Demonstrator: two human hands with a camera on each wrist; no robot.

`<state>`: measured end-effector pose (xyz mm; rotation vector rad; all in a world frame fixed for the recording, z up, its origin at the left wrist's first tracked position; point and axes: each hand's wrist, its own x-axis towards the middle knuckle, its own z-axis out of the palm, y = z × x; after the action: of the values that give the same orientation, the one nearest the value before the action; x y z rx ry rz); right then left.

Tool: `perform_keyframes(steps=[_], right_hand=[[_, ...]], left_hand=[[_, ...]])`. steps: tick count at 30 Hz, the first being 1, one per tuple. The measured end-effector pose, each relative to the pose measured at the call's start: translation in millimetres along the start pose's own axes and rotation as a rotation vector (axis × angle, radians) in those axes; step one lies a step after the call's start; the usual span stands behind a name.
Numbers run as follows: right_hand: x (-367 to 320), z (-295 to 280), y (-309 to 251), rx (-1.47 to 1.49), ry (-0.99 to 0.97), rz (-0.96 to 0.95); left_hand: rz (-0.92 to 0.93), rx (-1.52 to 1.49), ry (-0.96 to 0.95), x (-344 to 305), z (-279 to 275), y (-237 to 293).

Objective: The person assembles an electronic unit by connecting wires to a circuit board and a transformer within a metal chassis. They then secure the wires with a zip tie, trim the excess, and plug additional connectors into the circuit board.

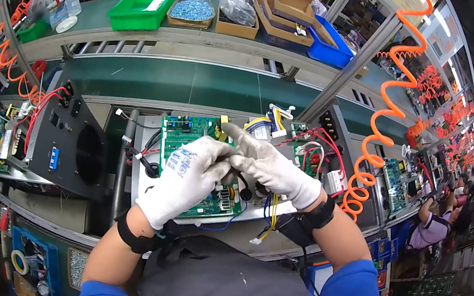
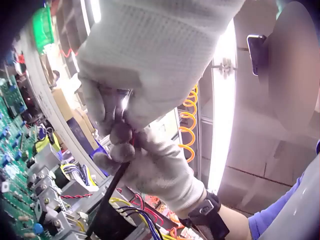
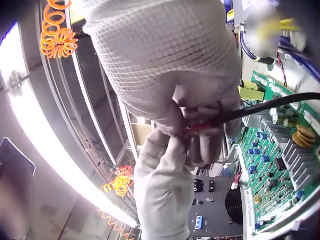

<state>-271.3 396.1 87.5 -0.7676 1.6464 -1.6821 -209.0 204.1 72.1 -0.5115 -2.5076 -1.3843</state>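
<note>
Both hands wear white knit gloves and meet above a green circuit board [image 1: 180,133] fixed in a metal chassis. My right hand [image 1: 277,170] grips a black cable [image 3: 270,106] near its end, where a bit of red wire [image 3: 197,129] shows at the fingertips. The curled fingers of my left hand [image 1: 190,168] pinch the cable's end from the other side. A small shiny spot [image 2: 125,102] gleams between the left fingers; the tip itself is mostly hidden by the gloves. From the hands the black cable [image 2: 111,192] runs down towards the chassis.
On the left stands a black chassis panel [image 1: 68,137] with a round fan opening. An orange coiled hose [image 1: 377,127] hangs at the right. Behind the green conveyor [image 1: 167,81], a shelf carries a green bin [image 1: 141,9], a blue bin [image 1: 333,48] and cardboard boxes. Loose yellow wires [image 1: 272,212] hang near the front edge.
</note>
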Motion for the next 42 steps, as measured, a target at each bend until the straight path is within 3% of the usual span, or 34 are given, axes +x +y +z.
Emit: perform_keyframes(steps=[1,3,5,6,9,11,13,14,16,21,25,31,35,42], right_hand=[[1,0,-2,-0.021,0.006,0.097],[7,2,-9,-0.163,0.081,0.077],[8,6,-31,-0.361,0.066,0.382],[13,-6,-9,-0.555,0.062,0.221],[31,-27,-10,-0.730,0.082,0.370],[48,-49,0,-0.822,0.093,0.561],[63,-67,18,-0.988,-0.129,0.433],[68,-67,21,-0.981,-0.130,0.434],[77,-66,24,-1.300,-0.174,0.403],[81,-63,14,-1.157,-0.190,0.505],[83,-65,16,-1.127,-0.162,0.595],[86,-71,21,-0.934,-0.125,0.697],[90,-61,15,-1.066,-0.161,0.630],[87,-52,20,-0.993,-0.009,0.669]], left_hand=[[-0.089,-0.040,-0.037,1,-1,-5],[-0.116,-0.065,0.002,5,1,-16],[-0.403,-0.569,-0.038,14,5,-34],[-0.439,-0.607,-0.103,18,5,-39],[-0.489,-0.596,-0.031,19,-4,-27],[-0.396,-0.587,0.134,9,-11,-42],[-0.430,-0.369,0.229,-8,-26,-55],[-0.442,-0.367,0.257,-21,-30,-63],[-0.509,-0.408,0.342,-51,-28,-72],[-0.486,-0.214,0.447,-115,8,-93],[-0.262,0.146,0.456,-119,17,-98],[-0.306,0.090,0.407,-118,13,-96],[-0.345,0.065,0.371,-117,9,-92],[-0.261,0.128,0.398,-117,11,-97]])
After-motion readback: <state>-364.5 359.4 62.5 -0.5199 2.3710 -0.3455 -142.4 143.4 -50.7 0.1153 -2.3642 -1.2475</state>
